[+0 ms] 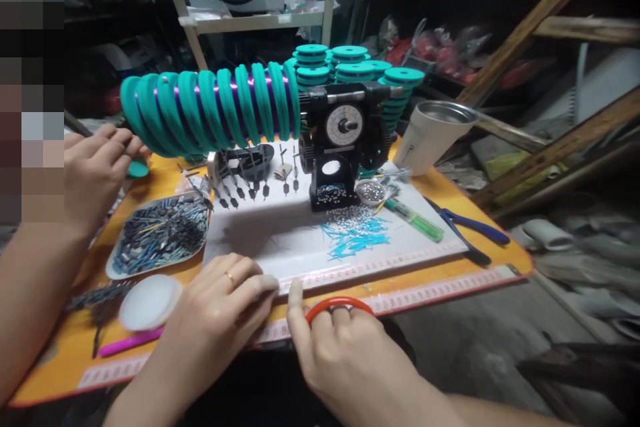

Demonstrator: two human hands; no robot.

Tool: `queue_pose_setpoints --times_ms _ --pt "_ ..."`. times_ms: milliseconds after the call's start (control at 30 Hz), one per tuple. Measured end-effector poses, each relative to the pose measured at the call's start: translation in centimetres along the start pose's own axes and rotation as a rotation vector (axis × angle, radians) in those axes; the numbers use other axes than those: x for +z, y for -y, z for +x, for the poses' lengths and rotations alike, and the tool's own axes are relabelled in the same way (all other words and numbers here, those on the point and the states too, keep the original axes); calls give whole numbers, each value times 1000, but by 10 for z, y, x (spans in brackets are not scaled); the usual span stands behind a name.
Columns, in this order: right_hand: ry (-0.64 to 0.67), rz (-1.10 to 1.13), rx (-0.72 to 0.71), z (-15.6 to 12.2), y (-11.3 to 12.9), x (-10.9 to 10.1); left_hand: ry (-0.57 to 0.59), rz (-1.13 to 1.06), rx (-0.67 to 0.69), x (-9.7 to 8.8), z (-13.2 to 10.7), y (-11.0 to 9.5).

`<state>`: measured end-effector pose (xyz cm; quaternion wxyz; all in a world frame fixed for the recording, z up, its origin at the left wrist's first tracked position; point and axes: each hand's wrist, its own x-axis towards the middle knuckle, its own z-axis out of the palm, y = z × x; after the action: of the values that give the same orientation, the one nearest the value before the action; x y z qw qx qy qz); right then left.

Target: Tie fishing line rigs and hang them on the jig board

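Note:
My left hand (227, 310) rests at the front edge of a white board (250, 233), fingers curled together; a ring and a pale finger cot show. Whatever its fingertips pinch is hidden. In my right hand (345, 343) are scissors with a red handle loop (340, 302) around the fingers; the blades cannot be seen. Its index finger points forward to the board's edge, also in a cot. Beyond my hands, a row of teal spools (210, 110) with purple wire sits on a black winding device (345, 127) with a dial. Small dark pieces (250, 193) hang beneath the spools.
A co-worker's hand (100, 167) is at the spools' left end. Around lie a tray (163, 268) of small parts, white lid (150, 302), pink pen (131, 341), blue cut tubes (355, 240), green-handled tool (417, 220), pliers (473, 227), tumbler (433, 137) and stacked spools (350, 70).

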<state>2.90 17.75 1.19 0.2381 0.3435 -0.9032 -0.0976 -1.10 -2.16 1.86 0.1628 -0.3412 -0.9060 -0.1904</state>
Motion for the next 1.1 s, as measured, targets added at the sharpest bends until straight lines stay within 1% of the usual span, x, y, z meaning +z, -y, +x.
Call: queue_pose_setpoints --times_ms 167,333,500,667,767,867,967,1100 --pt "-6 19 -30 5 -2 -1 -25 -7 4 2 -6 0" --pt "32 29 -59 3 -6 0 0 2 -8 1 -6 -1" --pt "10 60 -28 3 -9 -2 15 24 -6 0 -4 -1" --pt "2 75 -6 5 -8 -4 44 87 13 1 -3 2" --pt "10 85 2 5 -7 -5 33 113 18 1 -4 3" --pt "-17 77 7 3 -7 -5 1 130 10 1 -6 1" --pt "-34 58 14 0 -6 -3 -23 77 -29 3 -8 -1" --pt "-17 18 23 -3 -6 0 -42 -10 -81 7 -9 -4"
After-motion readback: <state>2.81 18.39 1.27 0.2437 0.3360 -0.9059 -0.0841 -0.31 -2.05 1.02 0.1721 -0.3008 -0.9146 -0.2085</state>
